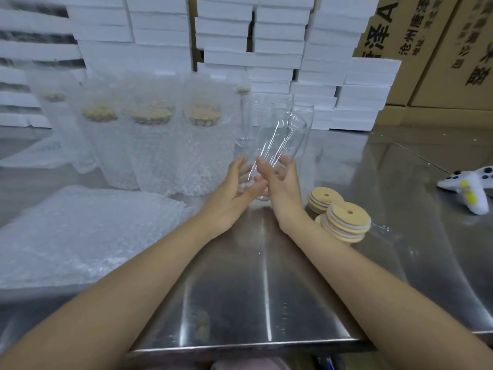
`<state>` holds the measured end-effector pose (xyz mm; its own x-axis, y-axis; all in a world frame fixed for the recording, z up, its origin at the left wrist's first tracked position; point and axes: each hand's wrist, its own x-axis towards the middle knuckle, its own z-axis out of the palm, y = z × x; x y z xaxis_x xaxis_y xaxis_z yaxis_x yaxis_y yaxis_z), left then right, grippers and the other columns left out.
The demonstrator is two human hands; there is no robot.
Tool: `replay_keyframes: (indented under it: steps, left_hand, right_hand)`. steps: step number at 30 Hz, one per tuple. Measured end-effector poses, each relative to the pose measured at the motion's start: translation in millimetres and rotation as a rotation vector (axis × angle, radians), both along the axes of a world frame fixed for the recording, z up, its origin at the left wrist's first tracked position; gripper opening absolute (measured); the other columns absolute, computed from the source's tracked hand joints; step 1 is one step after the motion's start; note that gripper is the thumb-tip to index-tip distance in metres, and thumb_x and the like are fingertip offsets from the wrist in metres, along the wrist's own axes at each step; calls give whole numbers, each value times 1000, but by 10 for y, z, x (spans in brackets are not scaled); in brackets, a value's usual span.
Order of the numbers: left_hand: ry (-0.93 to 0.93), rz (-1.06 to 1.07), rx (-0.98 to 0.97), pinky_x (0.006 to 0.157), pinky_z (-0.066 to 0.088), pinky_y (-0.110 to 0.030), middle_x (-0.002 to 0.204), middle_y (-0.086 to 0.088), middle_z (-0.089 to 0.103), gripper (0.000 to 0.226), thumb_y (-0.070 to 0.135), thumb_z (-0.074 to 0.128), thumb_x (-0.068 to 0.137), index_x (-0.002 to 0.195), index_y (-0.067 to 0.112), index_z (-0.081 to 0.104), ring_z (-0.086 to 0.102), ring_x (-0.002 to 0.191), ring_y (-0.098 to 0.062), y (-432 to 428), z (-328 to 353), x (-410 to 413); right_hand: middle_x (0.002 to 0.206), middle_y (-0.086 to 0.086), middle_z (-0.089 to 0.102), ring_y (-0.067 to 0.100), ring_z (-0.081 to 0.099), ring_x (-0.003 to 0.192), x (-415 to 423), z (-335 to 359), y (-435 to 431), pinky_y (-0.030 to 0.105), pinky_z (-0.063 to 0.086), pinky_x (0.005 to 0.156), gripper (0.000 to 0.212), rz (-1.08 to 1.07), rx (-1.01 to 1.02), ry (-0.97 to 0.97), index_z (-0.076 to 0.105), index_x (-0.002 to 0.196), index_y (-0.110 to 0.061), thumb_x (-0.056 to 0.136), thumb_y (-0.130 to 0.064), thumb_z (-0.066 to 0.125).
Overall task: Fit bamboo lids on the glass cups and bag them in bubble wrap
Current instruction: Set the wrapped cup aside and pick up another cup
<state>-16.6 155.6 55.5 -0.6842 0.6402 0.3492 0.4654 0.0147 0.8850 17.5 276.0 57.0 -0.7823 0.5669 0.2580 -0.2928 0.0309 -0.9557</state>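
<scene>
A clear glass cup (280,145) hangs tilted above the steel table (240,289), mouth pointing up and to the right, with no lid on it. My left hand (234,190) cups its base from the left, and my right hand (280,185) grips its lower body from the right. Two short stacks of bamboo lids (344,221) with white seals lie just right of my right wrist. Several lidded cups in bubble wrap bags (149,145) stand in a row at the back left. More bare glass cups (248,118) stand behind the held one.
A flat pile of bubble wrap bags (80,236) lies at the left front. White foam boxes (266,49) are stacked along the back, with brown cartons (440,49) at the right. A white game controller (469,188) lies at the far right.
</scene>
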Motion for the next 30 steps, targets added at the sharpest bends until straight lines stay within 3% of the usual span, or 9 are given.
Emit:
replay_keyframes:
  steps: [5, 9, 14, 17, 21, 24, 26, 28, 30]
  left_hand:
    - [-85, 36, 89, 97, 47, -24, 131, 13, 48, 92, 52, 60, 74, 149, 23, 16, 57, 110, 7, -37, 0, 33]
    - [-202, -29, 242, 89, 52, -24, 124, 17, 53, 77, 39, 64, 78, 144, 25, 26, 64, 104, 1, -19, -5, 27]
    - [-494, -82, 443, 78, 57, -29, 111, 3, 66, 42, 35, 66, 81, 121, 29, 54, 70, 94, -21, 4, 88, 54]
    - [-740, -255, 457, 73, 58, -32, 103, -9, 70, 40, 44, 58, 81, 105, 15, 70, 71, 85, -29, -31, 123, 59]
    - [-917, -423, 300, 69, 59, -29, 98, -23, 69, 63, 58, 46, 82, 104, 5, 72, 71, 80, -30, -85, 137, 41]
    - [-755, -204, 245, 76, 58, -35, 100, -15, 70, 54, 53, 42, 91, 112, 8, 61, 70, 88, -28, 14, 61, -2]
    - [-438, -62, 177, 85, 54, -33, 107, 2, 66, 42, 49, 53, 91, 118, 17, 55, 67, 96, -14, 60, -8, 15]
    - [-142, 27, 90, 94, 49, -24, 122, 16, 54, 58, 46, 66, 79, 128, 30, 40, 57, 112, 1, 52, -42, 65]
    - [-51, 64, 85, 98, 47, -20, 132, 16, 47, 84, 43, 76, 70, 138, 33, 27, 49, 121, 5, 31, -56, 70]
  right_hand:
    - [100, -1, 60, 8, 64, 83, 30, 92, -44, 25, 50, 61, 71, 109, 41, -9, 40, 131, -22, 70, -49, 65]
    - [96, 2, 64, 5, 67, 74, 57, 122, -29, 20, 51, 57, 47, 144, -40, 44, 47, 122, -24, 91, -58, 48]
    - [101, 2, 66, 15, 62, 98, 63, 229, 58, 36, 47, 92, 54, 158, -157, 109, 60, 115, -23, 100, -55, 18]
    - [115, 10, 68, 25, 66, 108, 99, 274, 137, 46, 52, 93, 61, 372, -402, 126, 55, 124, -22, 94, -66, 26]
    - [103, 15, 73, 32, 71, 98, 136, 283, 89, 46, 58, 77, 75, 447, -533, 133, 45, 133, -20, 78, -70, 50]
    - [99, 10, 74, 25, 71, 93, 142, 293, 25, 51, 58, 83, 70, 318, -423, 89, 64, 118, -25, 65, -70, 62]
    - [100, 9, 66, 22, 67, 91, 134, 293, 23, 46, 55, 92, 64, 196, -278, 140, 52, 126, -24, 74, -60, 64]
    - [97, 1, 62, 10, 65, 88, 159, 309, -2, 33, 55, 91, 58, 126, -81, 183, 39, 131, -27, 82, -43, 64]
    - [97, -2, 60, 0, 65, 82, 178, 313, -41, 20, 54, 82, 58, 121, 79, 165, 34, 131, -29, 85, -33, 68]
